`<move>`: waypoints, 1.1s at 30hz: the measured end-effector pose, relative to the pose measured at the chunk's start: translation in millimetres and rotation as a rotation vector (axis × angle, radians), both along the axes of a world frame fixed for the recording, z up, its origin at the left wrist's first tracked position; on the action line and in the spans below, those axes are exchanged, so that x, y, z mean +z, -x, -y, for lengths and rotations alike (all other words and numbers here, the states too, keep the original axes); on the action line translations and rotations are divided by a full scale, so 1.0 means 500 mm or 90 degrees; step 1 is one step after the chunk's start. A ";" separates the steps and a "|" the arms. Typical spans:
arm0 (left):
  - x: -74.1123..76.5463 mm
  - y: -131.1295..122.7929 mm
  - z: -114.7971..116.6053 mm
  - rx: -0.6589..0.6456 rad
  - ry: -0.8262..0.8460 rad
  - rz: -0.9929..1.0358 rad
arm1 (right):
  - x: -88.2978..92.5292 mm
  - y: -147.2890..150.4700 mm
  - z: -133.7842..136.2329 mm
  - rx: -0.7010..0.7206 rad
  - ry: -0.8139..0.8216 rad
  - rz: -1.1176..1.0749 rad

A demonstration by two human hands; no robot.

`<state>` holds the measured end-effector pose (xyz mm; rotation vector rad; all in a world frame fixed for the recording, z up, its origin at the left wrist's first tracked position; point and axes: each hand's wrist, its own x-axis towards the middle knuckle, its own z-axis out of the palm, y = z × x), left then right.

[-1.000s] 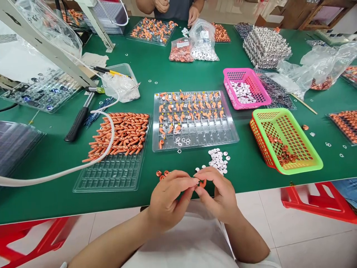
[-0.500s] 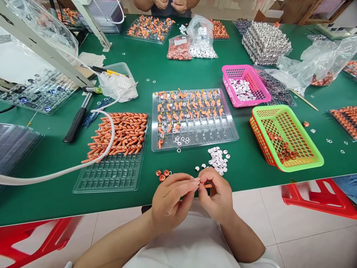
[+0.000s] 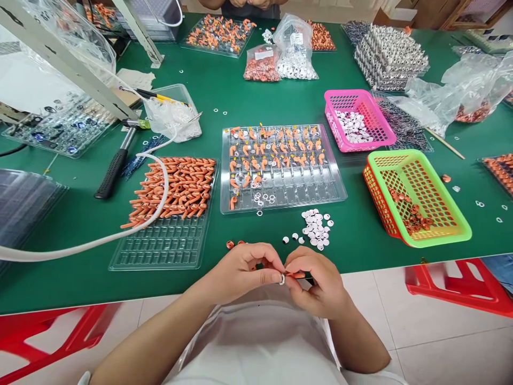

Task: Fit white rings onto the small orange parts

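My left hand (image 3: 244, 275) is closed in a pinch, thumb and forefinger on a small white ring (image 3: 282, 279). My right hand (image 3: 320, 283) grips an orange stem-shaped plastic piece (image 3: 297, 275), its end meeting the ring. Fingers cover most of both parts. Beyond my left hand lie a few round orange caps (image 3: 230, 244), partly hidden. White round discs (image 3: 318, 229) are heaped just past my right hand. Farther in, a clear tray (image 3: 320, 187) carries rows of curved orange pieces and some loose white rings (image 3: 264, 199).
Orange stems (image 3: 180, 184) fill a second tray at left, beside a hammer (image 3: 114, 166) and a white cable (image 3: 80, 254). A green basket (image 3: 452, 224) and a pink basket (image 3: 360, 96) stand at right. Bags of parts (image 3: 294, 51) lie farther back. Another person's hands (image 3: 256, 3) show across the table.
My left hand has rolled over and flattened, thumb now facing me, and the white ring shows at the fingertips. Both hands stay together. The view has shifted slightly.
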<state>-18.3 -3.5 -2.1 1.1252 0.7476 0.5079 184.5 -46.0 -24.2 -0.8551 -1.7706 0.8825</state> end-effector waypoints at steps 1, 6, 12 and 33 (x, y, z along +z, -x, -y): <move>0.002 0.003 -0.002 -0.022 -0.013 -0.002 | 0.000 -0.001 -0.001 0.012 0.004 -0.002; 0.003 0.011 -0.006 -0.093 -0.049 0.002 | 0.000 -0.003 -0.005 0.056 0.010 0.002; -0.001 0.011 -0.002 -0.100 -0.031 0.002 | -0.001 0.001 -0.007 0.070 -0.006 0.022; 0.014 0.011 0.011 -0.107 -0.152 -0.100 | 0.004 0.003 -0.013 0.063 -0.070 0.036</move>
